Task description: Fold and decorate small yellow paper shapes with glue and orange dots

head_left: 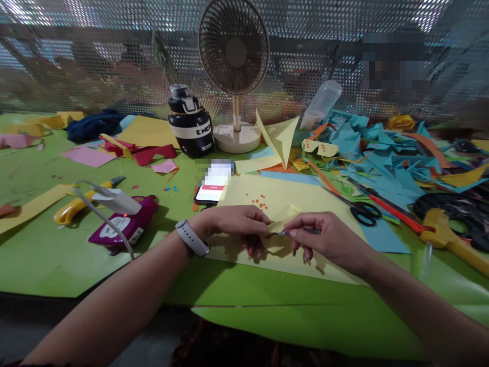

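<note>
My left hand (247, 224), with a white band on the wrist, pinches a small folded piece of pale yellow paper (275, 226). In my right hand (324, 238), closed fingers grip a thin tool (279, 233) whose metal tip touches or lies right by that paper; its exact kind is hidden by the fingers. Both hands are over a large pale yellow sheet (233, 256). Tiny orange paper bits (260, 203) lie on this sheet beyond my hands. A pair of black-handled scissors (362, 213) rests at its right edge.
A phone (214, 179), a black bottle (191, 127) and a fan (234, 51) stand or lie beyond the sheet. To the left are a purple device (124, 224) with a charger and a yellow-handled tool (78, 206). Blue folded papers (355, 135) heap up at right, near a red cutter (395, 211).
</note>
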The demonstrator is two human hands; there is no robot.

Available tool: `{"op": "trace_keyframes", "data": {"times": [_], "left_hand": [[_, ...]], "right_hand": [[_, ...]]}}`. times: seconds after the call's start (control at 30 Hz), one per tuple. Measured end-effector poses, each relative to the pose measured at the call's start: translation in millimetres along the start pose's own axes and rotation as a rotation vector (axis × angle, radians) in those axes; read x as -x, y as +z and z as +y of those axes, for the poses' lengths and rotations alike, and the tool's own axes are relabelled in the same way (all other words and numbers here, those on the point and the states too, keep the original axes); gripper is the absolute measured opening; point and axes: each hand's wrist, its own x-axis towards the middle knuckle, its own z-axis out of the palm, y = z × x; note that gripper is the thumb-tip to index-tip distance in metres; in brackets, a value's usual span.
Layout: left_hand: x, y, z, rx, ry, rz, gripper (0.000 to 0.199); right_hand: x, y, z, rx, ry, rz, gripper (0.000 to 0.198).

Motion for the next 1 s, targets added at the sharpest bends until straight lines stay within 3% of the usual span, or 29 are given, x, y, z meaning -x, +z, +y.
{"op": "trace_keyframes", "data": {"times": [0.23, 0.4, 0.57, 0.8, 1.0], "left_hand": [[0.5, -1.0, -0.7, -0.003, -0.022, 0.006, 0.014], [2.5, 3.0, 3.8, -0.041, -0.019, 0.026, 0.014], [4.7, 6.4, 8.2, -0.053, 0.023, 0.047, 0.020], [5.8, 11.7, 11.8, -0.116, 0.008, 0.091, 0.026], [5.6, 16.3, 11.2, -0.123, 0.054, 0.051, 0.027]], "right_hand": [[1.0, -7.1, -1.1, 0.010, -0.038, 0.025, 0.026], [-1.0, -13.5, 2.7, 0.140, -0.344, 0.222, 0.034], [-7.8, -14.3, 9.8, 0.340, -0.496, 0.259, 0.036], [-2.8, -14.1, 5.8, 0.328, -0.454, 0.335, 0.036], [28.1, -15.1, -18.0, 0.280, -0.424, 0.245, 0.038]]}}
